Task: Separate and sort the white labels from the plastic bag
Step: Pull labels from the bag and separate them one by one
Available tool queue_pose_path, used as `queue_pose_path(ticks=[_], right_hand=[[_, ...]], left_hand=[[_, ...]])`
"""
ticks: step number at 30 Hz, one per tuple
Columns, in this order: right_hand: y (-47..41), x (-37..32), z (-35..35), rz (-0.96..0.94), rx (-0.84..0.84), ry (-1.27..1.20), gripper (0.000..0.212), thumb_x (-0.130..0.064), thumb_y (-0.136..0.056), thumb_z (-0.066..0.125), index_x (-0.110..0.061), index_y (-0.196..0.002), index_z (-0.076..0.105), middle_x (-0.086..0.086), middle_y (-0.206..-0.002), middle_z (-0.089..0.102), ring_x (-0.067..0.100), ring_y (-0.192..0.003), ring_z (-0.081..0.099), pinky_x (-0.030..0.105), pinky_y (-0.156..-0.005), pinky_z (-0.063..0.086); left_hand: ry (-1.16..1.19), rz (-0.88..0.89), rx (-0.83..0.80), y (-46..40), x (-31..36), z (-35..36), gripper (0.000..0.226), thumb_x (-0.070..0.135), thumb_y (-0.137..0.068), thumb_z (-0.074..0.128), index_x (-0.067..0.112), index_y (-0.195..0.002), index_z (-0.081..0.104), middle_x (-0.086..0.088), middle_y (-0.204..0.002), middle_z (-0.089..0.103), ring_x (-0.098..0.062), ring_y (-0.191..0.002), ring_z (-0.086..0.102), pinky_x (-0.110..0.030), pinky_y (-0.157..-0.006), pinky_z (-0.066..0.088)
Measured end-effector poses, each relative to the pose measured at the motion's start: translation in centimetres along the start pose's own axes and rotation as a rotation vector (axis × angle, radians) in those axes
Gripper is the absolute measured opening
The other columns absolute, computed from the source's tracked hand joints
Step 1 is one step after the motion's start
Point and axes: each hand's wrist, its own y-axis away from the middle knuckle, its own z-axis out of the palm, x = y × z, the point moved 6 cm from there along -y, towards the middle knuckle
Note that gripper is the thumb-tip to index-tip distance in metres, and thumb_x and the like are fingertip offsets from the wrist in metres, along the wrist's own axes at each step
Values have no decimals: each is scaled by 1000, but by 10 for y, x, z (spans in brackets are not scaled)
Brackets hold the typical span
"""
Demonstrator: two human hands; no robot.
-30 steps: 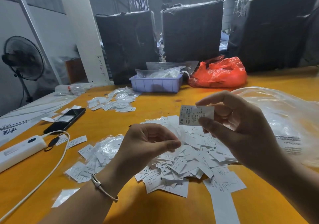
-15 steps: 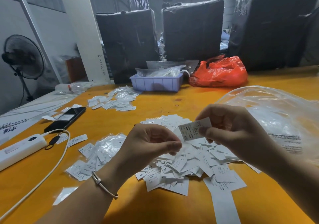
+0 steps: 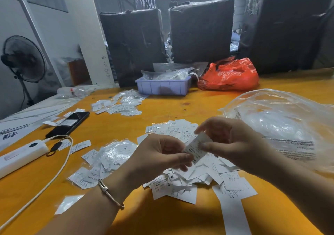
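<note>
A heap of loose white labels (image 3: 195,177) lies on the yellow table (image 3: 162,216) in front of me. Above it both hands meet on a single white label (image 3: 196,148). My right hand (image 3: 233,142) pinches its upper end between thumb and fingers. My left hand (image 3: 159,153) has its thumb and curled fingers on the lower end. A large clear plastic bag (image 3: 282,119) lies crumpled at the right, behind my right hand. Small clear bags holding labels (image 3: 115,153) sit left of the heap.
A second spread of labels (image 3: 119,106) lies further back. A lilac tray (image 3: 162,86) and a red plastic bag (image 3: 229,75) stand at the table's far side. At the left are a black phone (image 3: 69,124), a white power strip (image 3: 19,155) and its cable (image 3: 45,186).
My right hand has lowered the label from in front of me down to my left hand, which now takes hold of its lower end.
</note>
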Motion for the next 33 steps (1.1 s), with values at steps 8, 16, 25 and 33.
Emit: queue_pose_path(ticks=[8,16,25,33], right_hand=[[7,-9,-10,-195,348,194,19,-3,-76,77,-19,-86,77,-13,-70,69,5,-62,58,11,-50,40],[4,-10,10,-123,130,-24,32,-40,-78,60,-14,-81,77,-7,-85,70,12,-82,65,31,-63,51],[0,5,-29,-113,394,208,26,-32,-85,63,-8,-83,72,1,-83,69,16,-78,62,33,-66,51],[-4,51,-84,324,467,1220,30,-31,-81,66,-15,-106,66,9,-112,62,31,-106,52,43,-86,35]], left_hand=[[126,-57,94,-1,-3,-8,23,30,-72,76,10,-85,77,-10,-79,77,-16,-71,73,-20,-61,54],[219,-35,110,-2,-6,-10,18,28,-69,78,15,-81,79,-7,-80,75,-14,-75,70,-19,-63,52],[38,-66,326,0,-5,-53,8,20,-80,77,19,-73,76,0,-72,72,-5,-65,65,-10,-57,49],[-449,-522,584,12,-46,-137,16,19,-85,70,4,-80,75,-16,-82,68,-23,-68,51,-29,-59,38]])
